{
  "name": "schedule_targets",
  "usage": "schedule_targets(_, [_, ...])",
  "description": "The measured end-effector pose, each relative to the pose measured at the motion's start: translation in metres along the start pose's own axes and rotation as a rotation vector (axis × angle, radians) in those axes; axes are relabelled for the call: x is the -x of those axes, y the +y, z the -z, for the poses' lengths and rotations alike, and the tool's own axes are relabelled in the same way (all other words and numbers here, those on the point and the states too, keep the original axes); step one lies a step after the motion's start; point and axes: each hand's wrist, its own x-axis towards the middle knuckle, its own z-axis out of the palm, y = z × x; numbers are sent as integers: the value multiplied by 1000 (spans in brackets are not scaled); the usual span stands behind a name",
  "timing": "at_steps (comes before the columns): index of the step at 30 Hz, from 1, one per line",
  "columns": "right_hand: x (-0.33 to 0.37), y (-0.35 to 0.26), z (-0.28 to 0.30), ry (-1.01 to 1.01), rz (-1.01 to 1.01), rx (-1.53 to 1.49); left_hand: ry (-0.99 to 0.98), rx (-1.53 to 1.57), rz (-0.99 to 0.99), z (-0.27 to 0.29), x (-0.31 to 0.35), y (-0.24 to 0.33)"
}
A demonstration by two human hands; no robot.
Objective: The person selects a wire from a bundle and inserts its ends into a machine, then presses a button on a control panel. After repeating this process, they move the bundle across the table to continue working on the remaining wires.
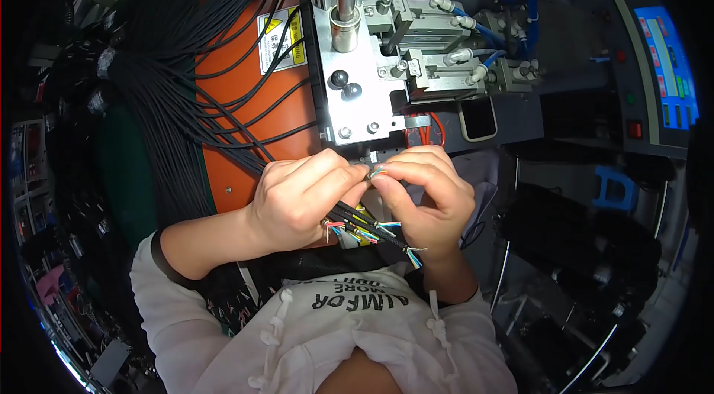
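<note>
- head: wide fisheye, left of pair, upright
- looks down past white top point(390, 334); left hand point(301, 193), right hand point(431, 197) close, mid-frame
- machine point(431, 39) at top, screen point(668, 70) bent at right rim

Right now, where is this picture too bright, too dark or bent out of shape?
Head view: glare washes out the metal plate; head view: the corners go black; head view: the screen looks warped near the rim; head view: the left hand and right hand are brightly lit.

Beyond the left hand point(301, 197), black cables point(160, 119) are carried by an orange surface point(238, 201), where a label point(269, 56) is stuck.
</note>
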Motion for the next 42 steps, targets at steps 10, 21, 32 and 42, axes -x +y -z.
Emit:
schedule_targets(10, [-4,2,-3,50,383,262,-20,-27,-4,2,1,1])
schedule_targets(21, [-7,-3,10,-89,-68,-120,-30,-133,-107,0,1,-2])
schedule_targets(32, [-1,4,16,-169,28,28,-236,-119,-57,2,1,-2])
schedule_targets(42, [8,18,9,30,20,276,-118,-300,-22,-7,8,2])
